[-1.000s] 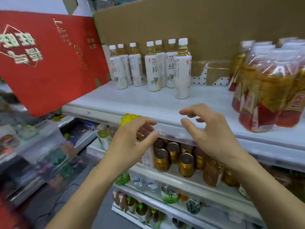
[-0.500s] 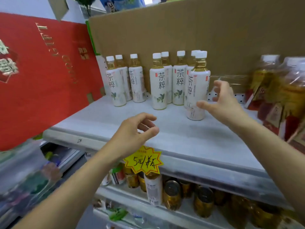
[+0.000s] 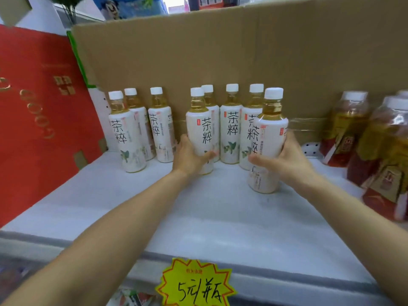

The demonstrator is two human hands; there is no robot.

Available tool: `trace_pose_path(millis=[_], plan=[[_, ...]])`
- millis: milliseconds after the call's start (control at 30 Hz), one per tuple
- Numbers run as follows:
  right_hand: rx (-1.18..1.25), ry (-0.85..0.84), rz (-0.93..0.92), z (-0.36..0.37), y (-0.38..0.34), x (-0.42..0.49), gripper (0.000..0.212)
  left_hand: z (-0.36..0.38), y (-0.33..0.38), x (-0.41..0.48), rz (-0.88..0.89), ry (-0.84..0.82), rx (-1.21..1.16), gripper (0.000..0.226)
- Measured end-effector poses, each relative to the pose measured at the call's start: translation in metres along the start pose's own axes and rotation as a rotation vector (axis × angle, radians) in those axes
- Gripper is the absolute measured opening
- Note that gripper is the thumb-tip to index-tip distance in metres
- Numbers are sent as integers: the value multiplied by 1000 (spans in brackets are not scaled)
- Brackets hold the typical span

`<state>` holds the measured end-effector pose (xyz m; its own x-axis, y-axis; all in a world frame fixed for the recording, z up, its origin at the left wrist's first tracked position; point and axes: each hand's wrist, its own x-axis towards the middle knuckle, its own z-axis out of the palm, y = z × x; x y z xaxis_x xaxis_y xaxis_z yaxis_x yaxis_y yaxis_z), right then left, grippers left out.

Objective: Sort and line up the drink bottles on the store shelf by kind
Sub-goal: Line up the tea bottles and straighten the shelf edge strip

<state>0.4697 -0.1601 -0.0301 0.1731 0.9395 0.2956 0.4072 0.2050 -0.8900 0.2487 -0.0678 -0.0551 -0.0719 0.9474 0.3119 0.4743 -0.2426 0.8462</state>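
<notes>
Head view showed us reaching into the tea bottles that stood along the foot of the cardboard wall [image 3: 242, 51]. Our left hand [image 3: 189, 155] was curled round the lower body of the left tea bottle [image 3: 199, 129], thumb laid across the label. Our right hand [image 3: 284, 157] was wrapped round the waist of the front tea bottle [image 3: 270, 138], which stood farthest out from the cardboard wall on the shelf [image 3: 198, 213]. Three more of the same kind, the back row [image 3: 231, 129], stood close against the cardboard wall between our hands, and the left trio [image 3: 130, 138] stood toward its left end. Beyond its right end were the red-labelled bottles [image 3: 344, 129], blurred.

We judged each tea bottle full and capped, so fairly weighty for its size and stiff enough to take a firm squeeze. The glossy white sleeve looked slick, and the tall, narrow shape seemed prone to tipping if pushed high up. The straight middle of the body, below the shoulder, seemed to us the best place to hold, with fingers well round the back. Sliding a bottle on its base appeared safer than lifting it, since the neighbours by the cardboard wall stood nearly touching and could topple together. Our fingers behind each bottle were hidden, so we could not tell whether either base had left the shelf; both seemed to rest on it.
</notes>
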Motion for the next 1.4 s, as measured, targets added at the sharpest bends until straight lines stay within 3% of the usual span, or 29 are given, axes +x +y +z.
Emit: trace_pose_path(millis=[67, 200, 267, 433, 533, 700, 1000, 1200, 1400], plan=[[-18, 24, 17, 2, -4, -3, 84, -7, -4, 4, 16, -66, -27, 79], [-6, -147, 108, 1, -5, -13, 61, -38, -19, 10, -70, -324, -208, 58], [-35, -188, 164, 3, -2, -16, 66, -46, -21, 8, -88, -379, -271, 54], [-46, -204, 170, 26, -6, -9, 53, -43, -14, 8, -33, -360, -255, 53], [-87, -150, 132, 48, -11, -3, 60, -44, -15, 9, -17, -344, -227, 52], [-193, -44, 104, 67, -8, 9, 90, -44, -22, 11, -27, -305, -269, 58], [-333, 211, 166, 54, 7, 20, 81, -45, -28, 13, 39, -316, -297, 54], [-185, 101, 124, 54, 23, 17, 71, -41, -31, 12, 60, -334, -271, 82], [-205, 33, 38, 60, 22, 18, 72, -30, -28, 6, 88, -374, -252, 92]])
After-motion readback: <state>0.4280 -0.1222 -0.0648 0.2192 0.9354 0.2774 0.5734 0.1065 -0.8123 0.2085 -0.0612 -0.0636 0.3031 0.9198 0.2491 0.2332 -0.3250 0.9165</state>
